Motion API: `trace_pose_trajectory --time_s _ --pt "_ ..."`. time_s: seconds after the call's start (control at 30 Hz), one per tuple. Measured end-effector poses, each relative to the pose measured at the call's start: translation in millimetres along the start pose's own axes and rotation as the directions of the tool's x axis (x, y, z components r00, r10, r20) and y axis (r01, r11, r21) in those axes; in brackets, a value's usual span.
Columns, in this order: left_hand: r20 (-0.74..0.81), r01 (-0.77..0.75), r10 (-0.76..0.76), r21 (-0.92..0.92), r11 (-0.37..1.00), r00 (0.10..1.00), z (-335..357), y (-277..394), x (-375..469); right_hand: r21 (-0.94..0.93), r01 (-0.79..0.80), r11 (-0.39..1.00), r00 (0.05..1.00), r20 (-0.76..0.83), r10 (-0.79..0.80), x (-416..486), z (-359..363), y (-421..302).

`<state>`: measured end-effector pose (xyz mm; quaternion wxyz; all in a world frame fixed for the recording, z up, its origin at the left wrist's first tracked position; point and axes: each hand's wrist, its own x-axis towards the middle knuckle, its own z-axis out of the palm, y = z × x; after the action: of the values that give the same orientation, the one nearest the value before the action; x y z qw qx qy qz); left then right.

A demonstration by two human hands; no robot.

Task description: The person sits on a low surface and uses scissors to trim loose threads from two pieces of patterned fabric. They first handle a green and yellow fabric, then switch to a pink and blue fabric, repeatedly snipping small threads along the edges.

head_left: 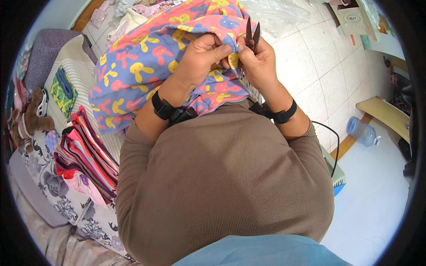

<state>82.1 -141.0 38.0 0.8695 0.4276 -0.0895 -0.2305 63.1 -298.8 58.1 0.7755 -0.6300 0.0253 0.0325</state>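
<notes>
A large cotton cloth [143, 69] printed with yellow, pink and blue rabbits lies bunched over my lap and drapes away to the left. My left hand [203, 56] pinches its edge between thumb and fingers. Close beside it, my right hand [258, 60] is closed around a pair of dark-bladed scissors [253, 35], whose parted blades point up and away from me. The thumb and forefinger of that hand also meet at the cloth's edge. The scissors' handles are hidden inside my palm.
At left, a stack of folded clothes [90, 153] lies on the flowered sofa [56, 183], near a brown teddy bear [35, 116] and a folded green cloth [65, 94]. Clear plastic sheeting [276, 15] covers floor tiles ahead. A large water bottle [362, 132] lies at right.
</notes>
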Motion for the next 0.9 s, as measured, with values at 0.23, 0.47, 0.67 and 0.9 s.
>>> trace_pose_trajectory --time_s 0.23,0.47,0.67,0.9 --pt "0.023 -0.005 0.009 -0.184 0.983 1.0 -2 -2 1 0.05 0.036 0.998 0.998 0.045 -0.038 6 5 0" --pt "-0.051 0.022 -0.015 0.145 0.989 0.999 -7 11 0 -0.485 0.278 0.829 0.961 0.136 -0.242 8 0 -6" --pt "-0.063 0.056 -0.047 0.155 0.986 0.997 -6 18 -1 -0.464 0.249 0.85 0.966 0.187 -0.181 9 -7 -17" --pt "-0.064 -0.063 0.07 0.114 0.992 0.995 -6 17 1 -0.435 0.255 0.864 0.96 0.222 -0.172 1 -25 -32"
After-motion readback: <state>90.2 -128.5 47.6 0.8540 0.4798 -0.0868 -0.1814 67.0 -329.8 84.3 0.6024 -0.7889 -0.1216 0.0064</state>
